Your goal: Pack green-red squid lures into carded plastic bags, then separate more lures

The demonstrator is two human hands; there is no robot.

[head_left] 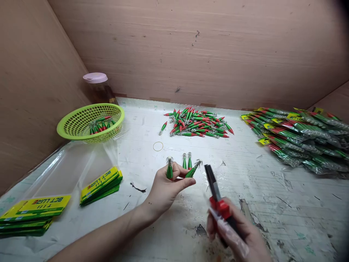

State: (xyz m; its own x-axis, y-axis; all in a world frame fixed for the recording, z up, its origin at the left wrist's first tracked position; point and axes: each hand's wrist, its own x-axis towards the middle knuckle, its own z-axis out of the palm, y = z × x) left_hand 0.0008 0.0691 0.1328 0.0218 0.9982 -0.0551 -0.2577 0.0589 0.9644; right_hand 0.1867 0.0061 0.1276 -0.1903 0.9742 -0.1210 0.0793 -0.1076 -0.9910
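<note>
"BCT LURE" stands upside down on two stacks of yellow-green header cards [100,183], [35,209].

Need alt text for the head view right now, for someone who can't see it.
The left hand holds green lures over a white table; the right hand grips red-handled pliers. Behind lie a loose lure pile, a green basket with a few lures, bagged lures at right and yellow cards at left.

Left hand [166,189] pinched shut, raised; right hand [240,233] fisted, lower.
</note>
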